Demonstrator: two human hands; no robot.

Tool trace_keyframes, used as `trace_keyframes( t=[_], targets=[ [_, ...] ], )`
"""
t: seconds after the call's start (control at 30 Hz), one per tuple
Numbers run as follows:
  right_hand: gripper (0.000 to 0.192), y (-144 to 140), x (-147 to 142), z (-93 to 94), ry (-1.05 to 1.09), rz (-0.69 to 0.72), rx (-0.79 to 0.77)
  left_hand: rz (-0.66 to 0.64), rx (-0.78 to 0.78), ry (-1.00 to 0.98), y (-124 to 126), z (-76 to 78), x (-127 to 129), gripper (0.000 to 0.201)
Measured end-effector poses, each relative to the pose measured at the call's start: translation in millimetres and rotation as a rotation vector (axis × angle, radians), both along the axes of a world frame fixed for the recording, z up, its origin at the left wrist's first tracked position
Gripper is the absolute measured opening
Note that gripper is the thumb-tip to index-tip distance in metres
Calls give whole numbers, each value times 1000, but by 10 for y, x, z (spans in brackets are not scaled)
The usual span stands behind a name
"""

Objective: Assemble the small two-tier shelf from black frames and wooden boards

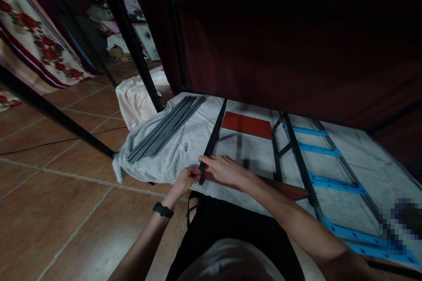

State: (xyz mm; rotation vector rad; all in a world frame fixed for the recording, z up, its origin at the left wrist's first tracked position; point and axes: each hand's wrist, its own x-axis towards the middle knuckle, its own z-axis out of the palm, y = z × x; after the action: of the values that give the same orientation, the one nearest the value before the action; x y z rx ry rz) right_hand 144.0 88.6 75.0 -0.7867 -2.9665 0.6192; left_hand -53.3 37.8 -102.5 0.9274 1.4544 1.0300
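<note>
A black metal bar [216, 134] lies across the light grey cloth [186, 129], its near end between my hands. My right hand [222, 167] is closed over that end from the right, thumb and fingers on the bar. From the left, my left hand [189, 177] is pinched against the bar's outer side; whatever its fingertips hold is hidden. A reddish-brown board [283, 188] runs rightward from the bar under my right forearm, reaching a black frame [296, 153]. Farther back lies a flat red board [247, 125].
Several grey tubes [166, 129] lie bundled on the cloth at left. A ladder-like frame with blue rungs [319, 149] lies at right. Black posts [66, 114] rise at the left, beside the tiled floor [75, 210]. A dark red curtain [263, 52] hangs behind.
</note>
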Motion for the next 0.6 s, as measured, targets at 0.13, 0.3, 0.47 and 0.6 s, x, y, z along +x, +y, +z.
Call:
trace_keyframes(
  t=[0.13, 0.3, 0.47, 0.6],
  targets=[
    [30, 0, 0, 3, -10, -4, -9, 19, -70, -7, -1, 42, 0, 13],
    [28, -4, 2, -3, -3, -9, -8, 16, -97, 166, 57, 18, 50, 7],
    [27, -4, 8, -9, -3, -12, -6, 18, -40, 59, 18, 63, 52, 6],
    [28, -1, -4, -11, -15, -21, -26, 7, -65, 83, 17, 69, 64, 1]
  ],
)
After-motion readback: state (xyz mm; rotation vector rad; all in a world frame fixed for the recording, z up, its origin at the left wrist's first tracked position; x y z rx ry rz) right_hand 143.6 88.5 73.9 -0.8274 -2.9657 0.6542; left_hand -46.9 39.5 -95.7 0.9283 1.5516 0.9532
